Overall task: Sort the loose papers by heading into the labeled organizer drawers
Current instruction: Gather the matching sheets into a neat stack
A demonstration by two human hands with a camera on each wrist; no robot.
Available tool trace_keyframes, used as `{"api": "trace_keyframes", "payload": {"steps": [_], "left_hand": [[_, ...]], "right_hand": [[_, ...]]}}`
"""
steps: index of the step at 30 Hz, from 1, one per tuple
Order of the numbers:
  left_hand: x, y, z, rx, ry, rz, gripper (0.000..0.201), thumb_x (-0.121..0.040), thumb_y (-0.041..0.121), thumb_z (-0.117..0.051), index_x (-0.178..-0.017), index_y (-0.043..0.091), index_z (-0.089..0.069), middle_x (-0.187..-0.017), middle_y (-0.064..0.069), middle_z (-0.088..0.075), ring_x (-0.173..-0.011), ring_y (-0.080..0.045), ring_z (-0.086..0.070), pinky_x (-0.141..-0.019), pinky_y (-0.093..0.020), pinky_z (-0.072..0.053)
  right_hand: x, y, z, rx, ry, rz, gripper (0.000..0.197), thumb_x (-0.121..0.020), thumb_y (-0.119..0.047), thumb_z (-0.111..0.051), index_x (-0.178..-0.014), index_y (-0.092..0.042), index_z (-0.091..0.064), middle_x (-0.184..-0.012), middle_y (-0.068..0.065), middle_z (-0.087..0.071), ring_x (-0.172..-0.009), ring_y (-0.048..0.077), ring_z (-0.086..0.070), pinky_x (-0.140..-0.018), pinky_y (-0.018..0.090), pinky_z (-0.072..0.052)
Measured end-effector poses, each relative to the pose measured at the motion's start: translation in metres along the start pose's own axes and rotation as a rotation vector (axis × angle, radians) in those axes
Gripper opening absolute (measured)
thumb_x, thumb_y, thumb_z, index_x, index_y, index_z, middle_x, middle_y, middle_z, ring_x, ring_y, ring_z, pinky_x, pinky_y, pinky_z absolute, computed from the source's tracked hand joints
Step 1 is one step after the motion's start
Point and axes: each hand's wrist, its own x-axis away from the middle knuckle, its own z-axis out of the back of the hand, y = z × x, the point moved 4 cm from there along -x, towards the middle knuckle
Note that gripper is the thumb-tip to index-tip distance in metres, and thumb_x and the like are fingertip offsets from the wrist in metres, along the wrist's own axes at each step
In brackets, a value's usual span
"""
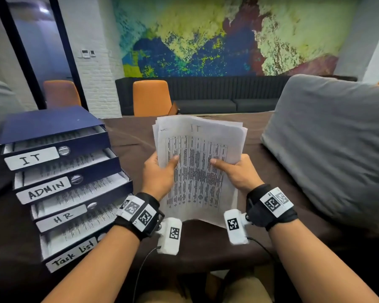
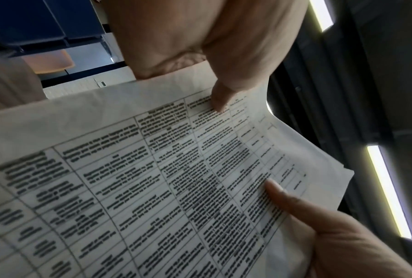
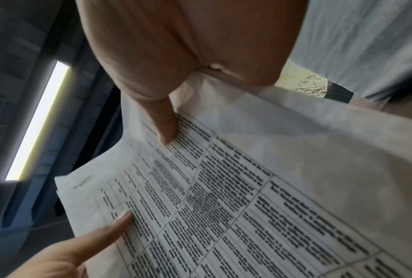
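I hold a stack of printed papers [image 1: 197, 167] upright over the brown table, its top sheet headed "IT" above a dense table of text. My left hand [image 1: 160, 171] grips the stack's left edge with the thumb on the front. My right hand [image 1: 234, 169] grips the right edge the same way. Both thumbs press the top sheet [image 2: 176, 169] [image 3: 224, 197] in the wrist views. The blue organizer [image 1: 53, 125] stands at the left with its drawers pulled out stepwise: IT [image 1: 32, 158], ADMIN [image 1: 44, 190], HR [image 1: 61, 217] and Task List [image 1: 72, 253]. Each drawer shows papers inside.
A large grey cushion [image 1: 333, 145] lies on the table's right side. Orange chairs [image 1: 151, 97] and a dark sofa [image 1: 228, 95] stand beyond the far edge. Brown table surface [image 1: 131, 136] shows between the organizer and the papers.
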Motion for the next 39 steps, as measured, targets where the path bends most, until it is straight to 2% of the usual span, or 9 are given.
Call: {"api": "trace_keyframes", "payload": {"steps": [3,6,12,16,20,26,32,35,39], "left_hand": [[-0.008,0.015,0.000,0.047,0.047,-0.019,0.019,-0.096,0.015,-0.066,-0.115,0.015,-0.068,-0.087,0.013,-0.067,-0.076,0.000,-0.063,-0.059,-0.007,-0.050],[-0.010,0.018,0.005,0.122,0.046,-0.015,0.022,-0.091,0.014,-0.071,-0.113,0.017,-0.068,-0.094,0.011,-0.071,-0.082,-0.001,-0.068,-0.070,-0.013,-0.056],[-0.010,0.010,0.013,0.162,-0.056,0.025,0.027,-0.079,0.013,-0.082,-0.101,0.020,-0.069,-0.095,0.006,-0.076,-0.083,0.000,-0.072,-0.069,-0.016,-0.058],[-0.020,0.015,0.009,0.118,-0.229,0.104,0.026,-0.084,0.016,-0.077,-0.108,0.013,-0.071,-0.098,0.006,-0.076,-0.085,0.000,-0.072,-0.077,-0.017,-0.057],[-0.026,0.019,0.001,0.054,-0.320,0.167,0.020,-0.099,0.021,-0.061,-0.112,0.009,-0.070,-0.094,0.004,-0.075,-0.075,0.001,-0.072,-0.060,-0.011,-0.054],[-0.026,0.043,-0.005,-0.020,-0.187,0.000,0.015,-0.102,0.023,-0.057,-0.094,0.024,-0.069,-0.091,0.005,-0.074,-0.087,-0.011,-0.072,-0.078,-0.028,-0.059],[-0.022,0.037,0.001,0.016,-0.224,-0.012,0.011,-0.093,0.017,-0.069,-0.104,0.020,-0.070,-0.091,0.014,-0.071,-0.078,0.008,-0.068,-0.066,-0.008,-0.053],[-0.018,0.018,0.001,-0.033,-0.267,0.043,0.022,-0.092,0.020,-0.071,-0.114,0.019,-0.070,-0.096,0.016,-0.071,-0.088,0.007,-0.066,-0.069,-0.009,-0.052],[-0.015,0.006,-0.002,-0.019,-0.266,0.082,0.013,-0.095,0.019,-0.066,-0.106,0.025,-0.069,-0.096,0.016,-0.070,-0.092,0.003,-0.065,-0.073,-0.011,-0.050]], "right_hand": [[-0.006,-0.015,0.002,-0.034,0.043,0.053,0.016,-0.086,-0.006,-0.074,-0.097,-0.018,-0.072,-0.096,-0.003,-0.075,-0.089,0.010,-0.073,-0.080,0.025,-0.057],[-0.008,-0.021,0.006,-0.108,0.044,0.045,0.020,-0.084,-0.001,-0.074,-0.096,-0.016,-0.072,-0.092,-0.006,-0.075,-0.085,0.005,-0.072,-0.073,0.018,-0.055],[-0.004,-0.010,0.016,-0.073,-0.014,-0.039,0.027,-0.078,0.000,-0.079,-0.102,-0.009,-0.073,-0.102,0.008,-0.076,-0.096,0.018,-0.073,-0.086,0.030,-0.059],[-0.008,-0.010,0.018,-0.035,-0.033,-0.034,0.024,-0.077,-0.004,-0.081,-0.096,-0.018,-0.074,-0.098,0.000,-0.077,-0.095,0.015,-0.073,-0.085,0.028,-0.058],[-0.009,-0.010,0.013,0.053,-0.026,-0.009,0.018,-0.086,-0.010,-0.075,-0.093,-0.026,-0.073,-0.092,-0.009,-0.075,-0.088,0.010,-0.071,-0.080,0.024,-0.056],[-0.012,-0.034,0.001,0.096,0.107,0.085,0.007,-0.094,-0.011,-0.066,-0.094,-0.011,-0.073,-0.104,0.026,-0.071,-0.083,0.024,-0.065,-0.078,0.047,-0.057],[-0.008,-0.026,0.007,0.017,0.007,-0.007,0.015,-0.087,-0.010,-0.074,-0.101,-0.015,-0.074,-0.103,0.008,-0.075,-0.100,0.025,-0.071,-0.091,0.041,-0.057],[-0.004,-0.007,0.009,0.106,-0.067,-0.099,0.023,-0.086,-0.012,-0.076,-0.108,-0.013,-0.072,-0.103,0.002,-0.075,-0.098,0.017,-0.072,-0.091,0.033,-0.057],[0.002,0.006,0.008,0.075,-0.092,-0.147,0.027,-0.085,-0.010,-0.076,-0.112,-0.012,-0.071,-0.109,0.003,-0.074,-0.102,0.015,-0.071,-0.093,0.032,-0.055]]}}
